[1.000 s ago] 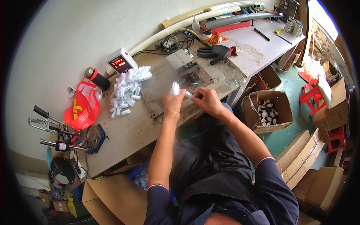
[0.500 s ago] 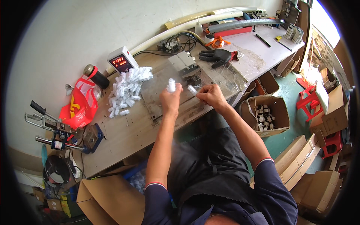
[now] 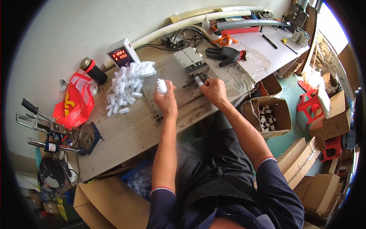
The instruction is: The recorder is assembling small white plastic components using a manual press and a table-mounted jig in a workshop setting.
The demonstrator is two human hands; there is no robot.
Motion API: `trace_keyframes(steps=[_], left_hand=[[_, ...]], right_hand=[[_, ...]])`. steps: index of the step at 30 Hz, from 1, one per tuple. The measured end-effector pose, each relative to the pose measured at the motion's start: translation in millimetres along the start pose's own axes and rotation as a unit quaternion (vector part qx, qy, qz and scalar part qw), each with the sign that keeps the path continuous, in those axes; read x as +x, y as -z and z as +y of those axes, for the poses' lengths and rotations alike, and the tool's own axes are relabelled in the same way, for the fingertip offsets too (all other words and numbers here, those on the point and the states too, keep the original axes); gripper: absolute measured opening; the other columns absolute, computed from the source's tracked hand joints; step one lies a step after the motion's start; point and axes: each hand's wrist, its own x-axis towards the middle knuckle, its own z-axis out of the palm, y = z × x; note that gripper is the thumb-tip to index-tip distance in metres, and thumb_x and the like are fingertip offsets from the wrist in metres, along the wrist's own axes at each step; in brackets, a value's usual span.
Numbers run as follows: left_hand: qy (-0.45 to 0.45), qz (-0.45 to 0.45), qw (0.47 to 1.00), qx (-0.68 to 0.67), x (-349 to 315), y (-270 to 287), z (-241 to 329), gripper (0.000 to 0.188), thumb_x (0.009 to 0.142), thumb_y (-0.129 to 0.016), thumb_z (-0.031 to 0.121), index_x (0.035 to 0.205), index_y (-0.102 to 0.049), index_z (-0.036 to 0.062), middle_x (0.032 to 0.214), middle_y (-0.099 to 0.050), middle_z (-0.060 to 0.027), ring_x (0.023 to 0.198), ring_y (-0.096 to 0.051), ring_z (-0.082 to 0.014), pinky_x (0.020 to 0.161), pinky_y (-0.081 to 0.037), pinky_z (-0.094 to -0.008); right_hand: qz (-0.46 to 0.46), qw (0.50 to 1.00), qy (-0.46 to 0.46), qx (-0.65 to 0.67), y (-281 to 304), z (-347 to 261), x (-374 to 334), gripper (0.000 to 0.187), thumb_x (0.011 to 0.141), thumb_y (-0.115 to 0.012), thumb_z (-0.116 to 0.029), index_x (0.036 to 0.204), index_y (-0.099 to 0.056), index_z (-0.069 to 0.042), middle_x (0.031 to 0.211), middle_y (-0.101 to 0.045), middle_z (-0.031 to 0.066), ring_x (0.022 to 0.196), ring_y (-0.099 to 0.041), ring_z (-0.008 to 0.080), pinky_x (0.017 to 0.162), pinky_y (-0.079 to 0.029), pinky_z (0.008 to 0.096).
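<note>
My left hand (image 3: 166, 101) is closed around white bristly brush pieces (image 3: 161, 86), whose tufts stick up out of the fist; how many it holds is hidden. To its right, my right hand (image 3: 214, 91) pinches one small white cylindrical brush (image 3: 198, 80) between thumb and fingers. That brush meets the front of a small grey metal fixture (image 3: 189, 61) on the bench; whether it sits inside cannot be made out. A heap of similar white brushes (image 3: 127, 86) lies left of my left hand.
Behind the heap stands a white counter box with red digits (image 3: 122, 53). A dark flask (image 3: 97, 72), red bag (image 3: 76, 105) and hand-lever press (image 3: 57, 133) are at left. Beyond the fixture lies a black glove (image 3: 225, 55). An open carton (image 3: 284, 122) stands right of the bench.
My right hand has brought its brush up to the metal fixture. My left hand, still holding brushes, has shifted left and slightly down, away from the right hand.
</note>
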Motion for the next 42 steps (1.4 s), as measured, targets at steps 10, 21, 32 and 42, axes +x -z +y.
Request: trace_keyframes(steps=[10,21,32,42], left_hand=[[-0.052,-0.016,0.998,0.034,-4,3,0,0.015,0.096,-0.068,0.015,0.098,-0.064,0.0012,0.083,-0.068,-0.0032,0.077,-0.064,-0.0108,0.071,-0.05,-0.028],[-0.235,0.028,0.939,0.25,-15,-2,3,0.013,0.093,-0.069,0.01,0.1,-0.061,0.0037,0.087,-0.068,-0.0097,0.081,-0.066,-0.0267,0.076,-0.052,-0.0379],[-0.339,-0.169,0.8,0.466,-18,-17,-2,0.03,0.078,-0.062,-0.006,0.105,-0.058,0.005,0.099,-0.065,-0.0145,0.098,-0.06,-0.0369,0.085,-0.048,-0.0473],[-0.343,-0.167,0.789,0.481,-16,-26,-10,0.03,0.081,-0.058,-0.008,0.108,-0.057,0.0041,0.101,-0.063,-0.0157,0.101,-0.061,-0.0383,0.086,-0.049,-0.0486]], right_hand=[[0.046,0.999,0.001,-0.025,-11,-4,-8,0.018,0.077,-0.066,-0.021,0.079,-0.073,-0.004,0.077,-0.07,0.0205,0.077,-0.069,0.0393,0.075,-0.055,0.0461],[0.079,0.997,-0.005,-0.017,-13,-7,-7,0.022,0.081,-0.07,-0.027,0.082,-0.073,-0.005,0.078,-0.07,0.0202,0.079,-0.069,0.0396,0.076,-0.055,0.0466],[0.09,0.992,-0.021,0.083,-10,2,-14,0.024,0.083,-0.073,-0.03,0.085,-0.073,-0.006,0.077,-0.07,0.0213,0.079,-0.069,0.04,0.075,-0.054,0.0464],[0.092,0.985,-0.025,0.144,-5,1,-14,0.024,0.084,-0.072,-0.028,0.087,-0.073,-0.004,0.075,-0.07,0.0199,0.075,-0.069,0.0376,0.072,-0.054,0.0446]])
